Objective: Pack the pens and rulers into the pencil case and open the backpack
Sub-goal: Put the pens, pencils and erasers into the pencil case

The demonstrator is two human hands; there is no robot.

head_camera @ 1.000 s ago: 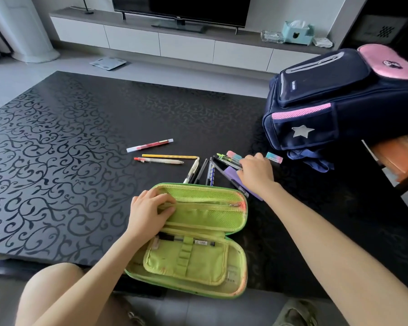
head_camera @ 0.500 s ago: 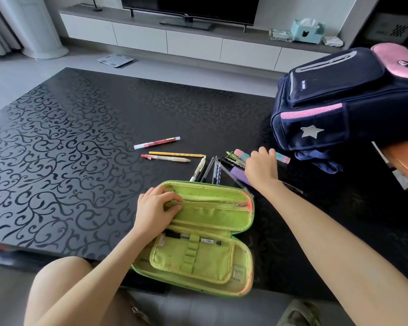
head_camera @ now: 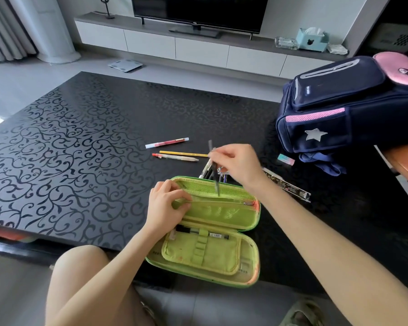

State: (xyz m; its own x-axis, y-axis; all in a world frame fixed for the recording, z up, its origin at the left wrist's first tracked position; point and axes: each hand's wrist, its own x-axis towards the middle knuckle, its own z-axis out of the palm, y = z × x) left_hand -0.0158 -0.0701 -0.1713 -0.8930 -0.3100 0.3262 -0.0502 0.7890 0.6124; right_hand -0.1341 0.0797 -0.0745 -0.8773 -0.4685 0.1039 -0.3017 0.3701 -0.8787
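Observation:
A green pencil case [head_camera: 222, 260] lies open at the table's near edge, with a black pen tucked in its lower half. My left hand [head_camera: 165, 205] presses on the case's upper flap. My right hand [head_camera: 238, 164] hovers above the case and pinches a thin dark pen [head_camera: 214, 169], which is blurred and points down into the upper flap. Three pens lie beyond: a red-and-white one [head_camera: 166, 143], a yellow one [head_camera: 183, 153] and a clear one [head_camera: 174, 157]. More pens [head_camera: 206, 171] are partly hidden behind my right hand. A patterned ruler [head_camera: 286, 184] lies to the right. The navy-and-pink backpack [head_camera: 349, 107] stands zipped at the right.
A small pastel eraser [head_camera: 286, 159] lies next to the backpack's straps. The black patterned table [head_camera: 68, 149] stretches left and back. A TV cabinet [head_camera: 198, 47] runs along the far wall. My knee [head_camera: 80, 278] is below the table's near edge.
My right hand rose from the pile of pens near the backpack and moved left over the case, holding a thin dark pen. The eraser and ruler are uncovered. My left hand stayed on the flap.

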